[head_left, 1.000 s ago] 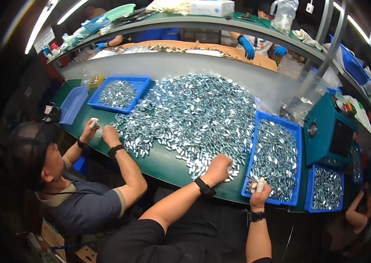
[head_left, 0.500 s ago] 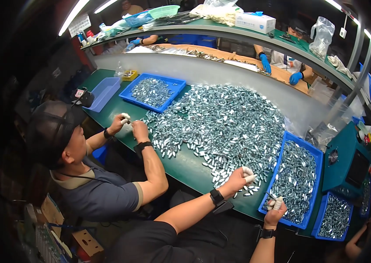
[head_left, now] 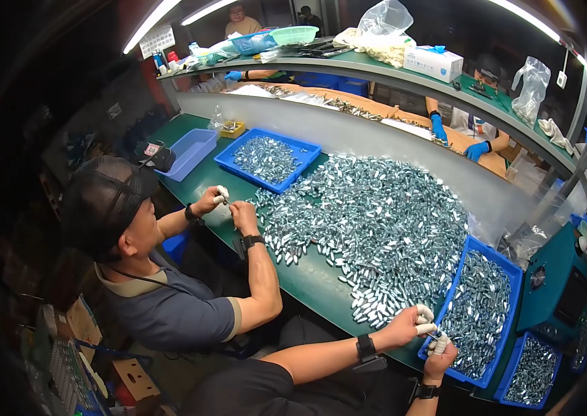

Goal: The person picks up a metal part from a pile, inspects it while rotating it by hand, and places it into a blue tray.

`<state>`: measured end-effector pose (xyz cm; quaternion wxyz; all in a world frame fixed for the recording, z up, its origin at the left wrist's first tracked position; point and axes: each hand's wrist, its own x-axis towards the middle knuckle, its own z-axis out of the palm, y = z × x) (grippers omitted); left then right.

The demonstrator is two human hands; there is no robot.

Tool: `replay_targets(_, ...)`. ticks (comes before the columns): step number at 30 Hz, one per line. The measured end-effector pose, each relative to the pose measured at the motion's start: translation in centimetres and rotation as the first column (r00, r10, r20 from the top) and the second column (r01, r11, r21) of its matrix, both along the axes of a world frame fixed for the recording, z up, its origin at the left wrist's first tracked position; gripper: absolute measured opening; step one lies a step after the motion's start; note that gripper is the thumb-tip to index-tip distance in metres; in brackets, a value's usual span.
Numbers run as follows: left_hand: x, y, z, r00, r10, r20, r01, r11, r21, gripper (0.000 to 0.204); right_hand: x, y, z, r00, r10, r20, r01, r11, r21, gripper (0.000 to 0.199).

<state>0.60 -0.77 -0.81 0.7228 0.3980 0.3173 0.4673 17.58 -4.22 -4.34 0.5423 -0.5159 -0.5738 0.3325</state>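
Fingers [head_left: 424,320] capped in white cots meet at the near edge of the table [head_left: 307,281], where the left hand [head_left: 408,324] and the right hand [head_left: 441,349] pinch a small metal part [head_left: 433,336] between them — the left hand's fingertips clamped on its upper left end, the right hand's on its lower right end. That part is tiny and thin; its long axis seems to run on a slant from upper left to lower right, though which end is which I cannot tell. It sits just above the near left rim of a blue tray [head_left: 477,320] full of the same silvery pieces. Both forearms come up from the lower edge, the left one lying long across the table edge with a black wristband [head_left: 365,346], the right one rising steeply, wrist bent inward. A great heap of metal parts [head_left: 370,215] spreads beyond the hands — and to the left a seated co-worker [head_left: 162,277] holds both hands close together at the heap's far corner.
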Motion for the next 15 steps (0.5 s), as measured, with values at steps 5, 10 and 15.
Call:
replay_targets(5,-0.3,-0.2,0.2,1.0,-0.027,-0.004,0.027,1.0,-0.011,0.016,0.4,0.3,-1.6,0.998,-0.057,-0.027,0.057,0.998,-0.003,0.045)
replay_targets(10,-0.2,-0.3,-0.4,0.998,-0.02,0.059,0.02,1.0,-0.004,0.015,-0.1,0.3,-0.8,0.996,-0.051,-0.075,0.05,0.999,-0.017,0.043)
replay_targets(15,0.0,0.0,-0.2,0.999,-0.019,0.049,0.021,0.999,-0.046,0.014,-0.2,0.1,-0.2,0.988,-0.079,-0.131,0.075,0.996,-0.039,0.042)
